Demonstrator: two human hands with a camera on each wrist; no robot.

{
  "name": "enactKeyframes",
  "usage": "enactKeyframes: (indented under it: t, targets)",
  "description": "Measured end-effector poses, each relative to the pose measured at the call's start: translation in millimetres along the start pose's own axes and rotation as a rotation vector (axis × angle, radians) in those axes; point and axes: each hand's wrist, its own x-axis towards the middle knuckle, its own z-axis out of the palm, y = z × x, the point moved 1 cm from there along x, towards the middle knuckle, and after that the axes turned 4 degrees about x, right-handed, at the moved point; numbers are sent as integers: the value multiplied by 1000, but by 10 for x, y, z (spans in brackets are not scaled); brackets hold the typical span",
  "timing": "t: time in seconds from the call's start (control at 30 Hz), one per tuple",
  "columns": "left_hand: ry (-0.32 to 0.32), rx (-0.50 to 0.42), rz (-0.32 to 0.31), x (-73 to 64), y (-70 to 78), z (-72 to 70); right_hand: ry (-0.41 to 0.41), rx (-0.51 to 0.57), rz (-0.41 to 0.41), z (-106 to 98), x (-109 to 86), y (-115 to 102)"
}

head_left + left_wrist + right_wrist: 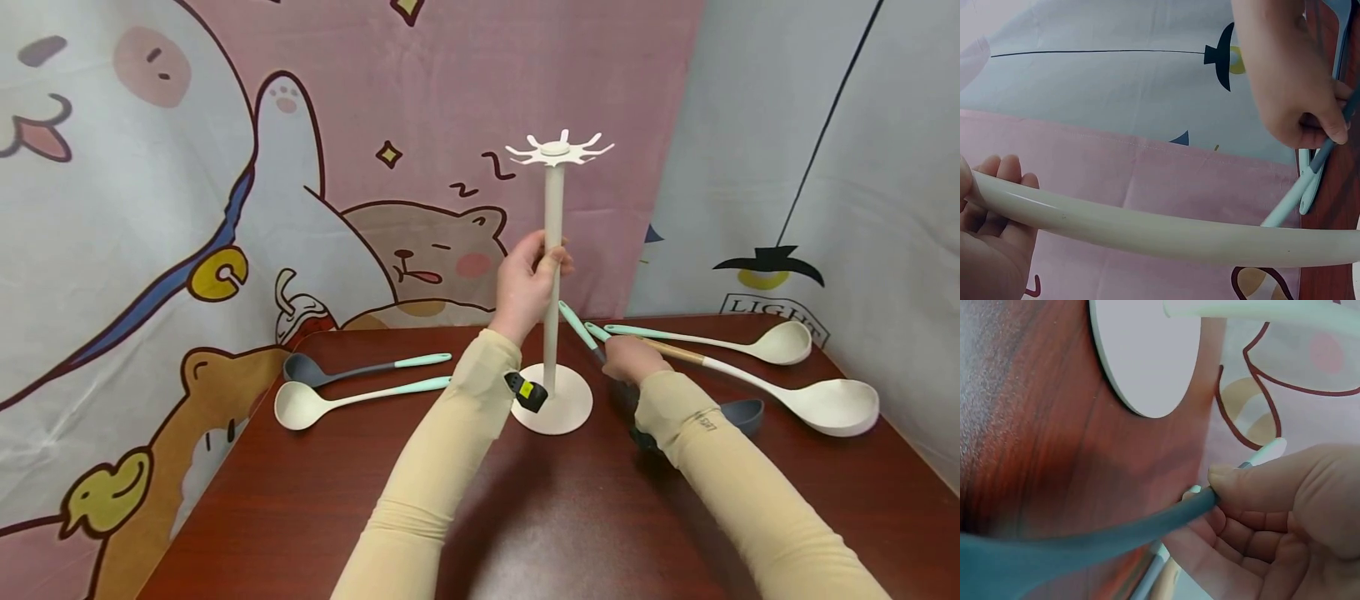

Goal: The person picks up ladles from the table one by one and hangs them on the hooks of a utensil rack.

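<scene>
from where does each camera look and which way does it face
Head: worn on the head, facing forward and down at the table and white stand; the left hand, right hand and sleeves show.
Left wrist: worn on that wrist, facing across the stand's pole toward the backdrop; both hands show.
Right wrist: worn on that wrist, facing the pinched gray utensil and the stand's base; only the right hand shows.
Shared: head and left wrist both show the left hand gripping the pole.

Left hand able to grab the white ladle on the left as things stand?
Probably not: the left hand grips the utensil stand. Otherwise, nothing seems to cover the bowl of the white ladle.
</scene>
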Motion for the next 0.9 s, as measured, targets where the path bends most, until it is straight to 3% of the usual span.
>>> enactKeyframes:
  t: [0.33,0.9]
  targets:
    - [1,5,-5,-6,-2,5,103,24,-92,-112,-81,-30]
    - [4,40,25,-14,-4,2,173,128,-71,-272,-162,45]
